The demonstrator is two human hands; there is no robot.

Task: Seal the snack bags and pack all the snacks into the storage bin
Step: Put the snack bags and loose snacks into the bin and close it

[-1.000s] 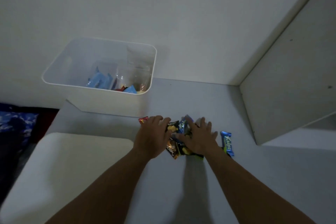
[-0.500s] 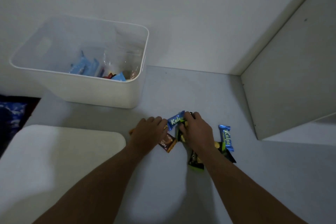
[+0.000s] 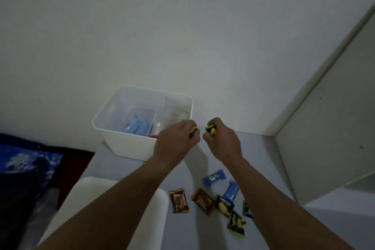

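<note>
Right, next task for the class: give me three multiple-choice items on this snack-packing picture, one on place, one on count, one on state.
1. Where does the storage bin stand? A. On the table, by the wall. B. On the floor. C. On a chair.
2. How many blue wrappers lie loose on the table? A. One. B. Two. C. Five.
3. What are the left hand and right hand doing? A. Lying flat. B. Each holding a small packet. C. Hanging empty.
Answers: 1 A, its base sits on the grey tabletop under the wall. 2 B, two lie beside the right forearm. 3 B, a green-yellow packet pokes from each grip.
</note>
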